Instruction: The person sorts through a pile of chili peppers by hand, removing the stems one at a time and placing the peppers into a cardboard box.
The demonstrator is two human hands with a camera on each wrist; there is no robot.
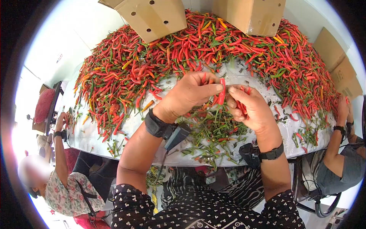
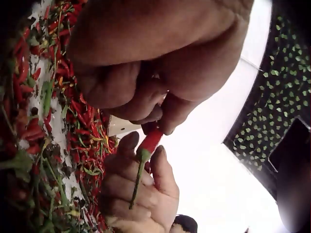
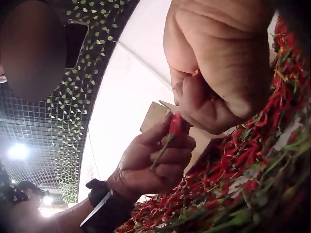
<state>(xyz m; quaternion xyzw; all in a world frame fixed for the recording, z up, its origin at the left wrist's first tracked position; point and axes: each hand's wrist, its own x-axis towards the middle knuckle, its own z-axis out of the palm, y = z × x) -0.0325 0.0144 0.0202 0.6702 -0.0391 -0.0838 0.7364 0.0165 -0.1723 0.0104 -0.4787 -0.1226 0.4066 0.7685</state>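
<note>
My left hand [image 1: 187,95] pinches a red chili pepper [image 1: 221,95] between thumb and forefinger, above the table. The chili's green cap and thin stem [image 2: 137,182] point downward in the left wrist view. Another bit of red chili shows at the left hand's curled fingers. Close on the other side, my right hand [image 1: 251,110] holds several red chilies [image 1: 241,108] in its curled fingers, its fingertips near the pinched chili. Most of the right hand's chilies are hidden in the palm in the right wrist view. Below both hands lies a pile of green stems and chilies [image 1: 213,131].
A big heap of red chilies [image 1: 126,72] arcs across the white table [image 1: 167,152]. Two cardboard boxes [image 1: 152,19] stand on its far side. One person [image 1: 78,187] sits at the left, another [image 1: 341,164] at the right, both with hands at the table.
</note>
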